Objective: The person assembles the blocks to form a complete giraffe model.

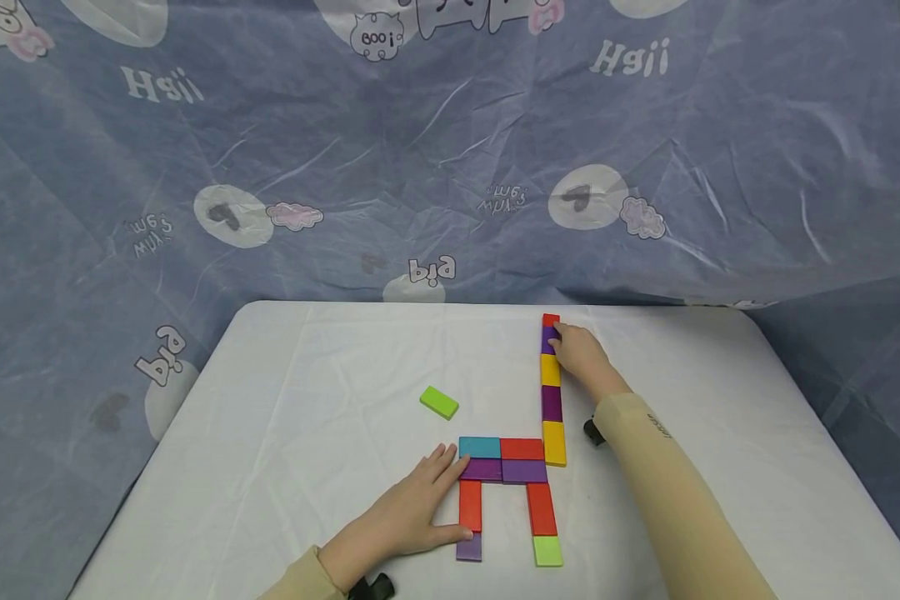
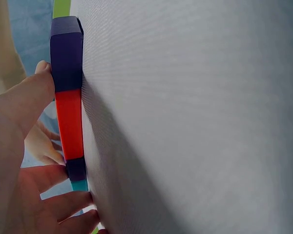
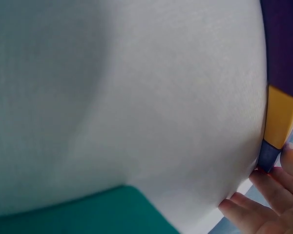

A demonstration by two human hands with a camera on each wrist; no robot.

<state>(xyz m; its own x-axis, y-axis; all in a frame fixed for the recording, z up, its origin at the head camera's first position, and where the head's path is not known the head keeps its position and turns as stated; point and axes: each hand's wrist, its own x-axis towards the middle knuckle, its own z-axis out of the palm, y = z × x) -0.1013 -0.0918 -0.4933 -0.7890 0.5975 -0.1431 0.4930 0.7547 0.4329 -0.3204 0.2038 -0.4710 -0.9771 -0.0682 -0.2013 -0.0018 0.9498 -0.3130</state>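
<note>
Flat coloured blocks lie joined in a pattern on the white table. My left hand [image 1: 423,504] rests spread at its left side, thumb against the left leg near the lower purple block [image 1: 468,547] and red block [image 1: 470,506], index fingertip touching the magenta-purple block [image 1: 482,469]. My right hand [image 1: 583,354] is at the far end of a tall column, its fingertips touching the right side of a purple block [image 1: 548,340] below a small red block [image 1: 551,319]. In the right wrist view, thumb and fingers meet that purple block [image 3: 268,157] past a yellow block [image 3: 281,117].
A loose green block [image 1: 439,402] lies apart, left of the column. Teal [image 1: 479,447] and red [image 1: 521,449] blocks form the upper row; the right leg ends in a light green block [image 1: 547,551]. A patterned blue-grey cloth [image 1: 390,167] hangs behind the table [image 1: 330,375].
</note>
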